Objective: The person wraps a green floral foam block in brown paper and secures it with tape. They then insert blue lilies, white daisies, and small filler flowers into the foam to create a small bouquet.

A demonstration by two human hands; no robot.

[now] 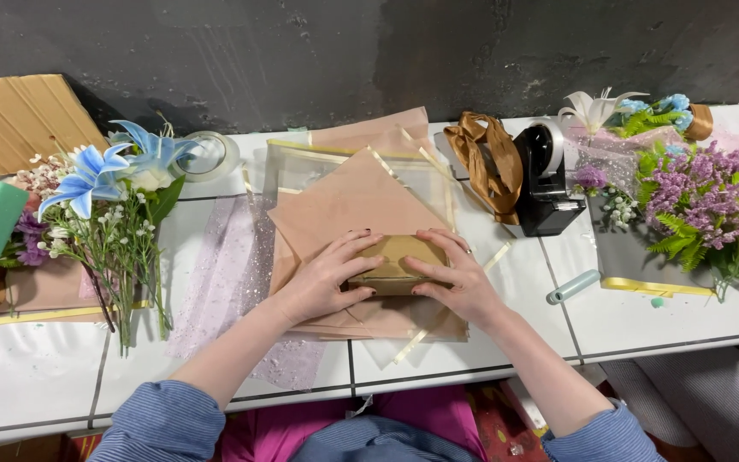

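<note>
A: What do the hands hold?

B: A small tan-brown folded paper packet [395, 261], creased flat, on the peach square wrapping sheets [348, 205] at the middle of the white tiled table [27, 376].

A: And the fingers?

B: The left hand [328, 278] and right hand [455, 275] press it from either side, fingers spread and curled against its edges.

A: Any containers?

B: The black tape dispenser [549, 192] carries a tape roll.

Evenly and brightly lit from overhead; soft, short shadows only, under the left hand [322, 278] and right hand [455, 278]. Mild glare on the white tiled table [27, 376] left of the hands. Dull and darker along the grey wall [387, 51] beyond them. Sharp around the hands. Slight wide-angle bending toward the edges.
</note>
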